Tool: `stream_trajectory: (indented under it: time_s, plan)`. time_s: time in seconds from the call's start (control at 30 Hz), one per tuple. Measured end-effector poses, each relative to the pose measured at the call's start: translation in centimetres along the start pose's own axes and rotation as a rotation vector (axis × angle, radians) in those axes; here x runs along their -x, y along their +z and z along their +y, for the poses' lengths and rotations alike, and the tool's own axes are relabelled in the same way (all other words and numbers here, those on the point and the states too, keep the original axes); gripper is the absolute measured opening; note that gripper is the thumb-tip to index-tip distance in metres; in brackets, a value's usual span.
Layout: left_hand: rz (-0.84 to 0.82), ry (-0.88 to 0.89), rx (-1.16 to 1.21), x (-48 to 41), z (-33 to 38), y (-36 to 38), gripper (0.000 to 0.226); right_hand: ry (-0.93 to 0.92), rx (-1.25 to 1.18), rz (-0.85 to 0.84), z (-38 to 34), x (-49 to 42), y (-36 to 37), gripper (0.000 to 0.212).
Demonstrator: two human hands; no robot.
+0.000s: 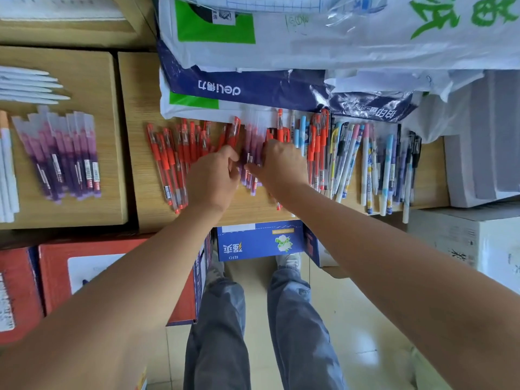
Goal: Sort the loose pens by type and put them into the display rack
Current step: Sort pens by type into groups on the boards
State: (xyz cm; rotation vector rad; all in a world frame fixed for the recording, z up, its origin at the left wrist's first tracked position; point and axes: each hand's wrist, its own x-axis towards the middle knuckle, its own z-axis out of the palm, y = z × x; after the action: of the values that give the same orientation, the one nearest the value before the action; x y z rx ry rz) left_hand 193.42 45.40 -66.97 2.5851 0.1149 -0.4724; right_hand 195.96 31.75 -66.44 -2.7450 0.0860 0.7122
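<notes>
A bunch of purple gel pens with frosted clear caps (251,153) lies on the pale wooden tabletop (253,211), gripped between the left hand (213,178) and the right hand (281,163), fingers curled round it. Red-barrelled pens (171,156) lie just left, mixed patterned pens (365,164) to the right.

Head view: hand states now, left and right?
Left hand: fingers curled round the bunch of purple frosted-cap pens.
Right hand: fingers pinch the same bunch.
</notes>
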Motion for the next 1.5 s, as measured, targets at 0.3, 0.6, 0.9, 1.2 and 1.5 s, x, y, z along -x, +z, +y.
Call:
stream_trajectory:
  time_s: [0.3,0.6,0.9,1.2,1.5]
  plan:
    - [-0.004,-0.037,-0.039,-0.6,1.0,0.6,0.027,0.09,-0.168,-0.012,0.7,0.2,0.5,0.038]
    - [0.028,-0.049,-0.262,-1.2,2.3,1.4,0.043,0.116,-0.54,0.047,4.4,0.0,-1.9,0.014]
    - [-0.028,-0.14,-0.236,-1.4,4.8,1.8,0.045,0.034,-0.56,-0.017,7.0,0.3,-1.9,0.017]
    - [-0.136,-0.233,-0.18,-2.3,5.9,2.5,0.045,0.019,-0.591,-0.039,9.0,0.7,-2.6,0.015]
    - [-0.142,-0.346,0.086,-1.0,5.9,3.5,0.037,-0.03,-0.549,-0.111,9.9,0.5,-3.3,0.015]
